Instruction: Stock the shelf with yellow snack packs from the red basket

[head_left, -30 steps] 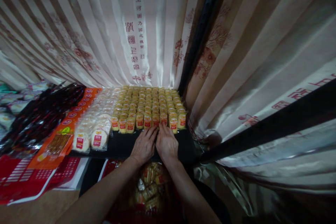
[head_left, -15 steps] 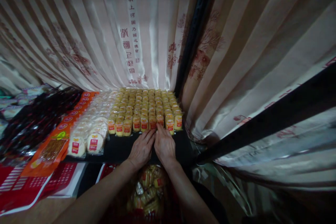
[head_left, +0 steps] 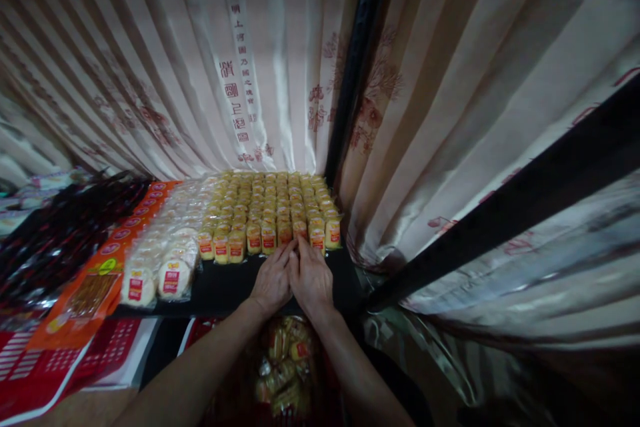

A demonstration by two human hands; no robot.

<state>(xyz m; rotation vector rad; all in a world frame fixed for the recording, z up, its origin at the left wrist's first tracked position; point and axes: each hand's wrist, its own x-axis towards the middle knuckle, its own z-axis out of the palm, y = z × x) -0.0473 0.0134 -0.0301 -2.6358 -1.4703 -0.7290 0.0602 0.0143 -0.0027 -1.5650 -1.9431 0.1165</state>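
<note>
Rows of small yellow packaged cakes (head_left: 254, 237) with red-and-white labels stand on a black shelf (head_left: 220, 287). My left hand (head_left: 273, 278) and my right hand (head_left: 311, 275) meet side by side at the front of the block. Their fingers are closed together, the tips against two front-row packets right of the middle. The hands partly cover those packets' lower parts, so the exact grip is hidden. Below my forearms, a red basket holds more loose yellow packets (head_left: 286, 367).
Left of the cakes lie clear packs of round white cakes (head_left: 175, 275), an orange snack packet strip (head_left: 95, 287) and dark shiny packets (head_left: 65, 233). A red basket (head_left: 115, 350) sits below. A black post (head_left: 353, 73), a slanting black bar (head_left: 500, 213) and printed curtains (head_left: 280, 67) surround the shelf.
The view has shifted slightly, so the shelf and its goods appear a little further left and lower. Both hands remain at the same front-row packets, now closer together.
</note>
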